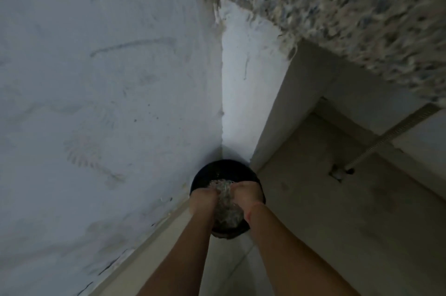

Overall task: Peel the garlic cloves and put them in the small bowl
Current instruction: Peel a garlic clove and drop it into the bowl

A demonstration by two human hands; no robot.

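— Left hand [204, 196] and right hand [249, 193] close together, each curled round one side of a single papery clump [225, 201].
— Gripping, or only touching?
— Gripping. Fingers bent into the pale, greyish mass at its top, palms pressed to its flanks. Both clamped on it.
— Garlic skins?
— Cannot tell, too blurred. Thin, crumpled, light-coloured scraps, no finer detail to make out.
— Where exactly?
— Held over a black round bin [224, 167], inside the line of its rim, with the lower end of the clump near the front edge. Touching the bin or clear of it: cannot tell.
— And the bin?
— Standing on the floor [231, 269], tucked into a corner, against the white wall [96, 102] on the left and just beside a beige panel [272, 114] on the right.
— Higher up?
— Speckled stone worktop [350, 5] at upper right, smeared by motion blur.
— Anything else low down?
— Ribbed metal hose [398, 126] running down to a small hole [339, 173] in the pale surface under the worktop, well apart from the bin. Pale skirting [144, 242] along the foot of the wall. Two bare forearms reaching in from the bottom edge, almost parallel.
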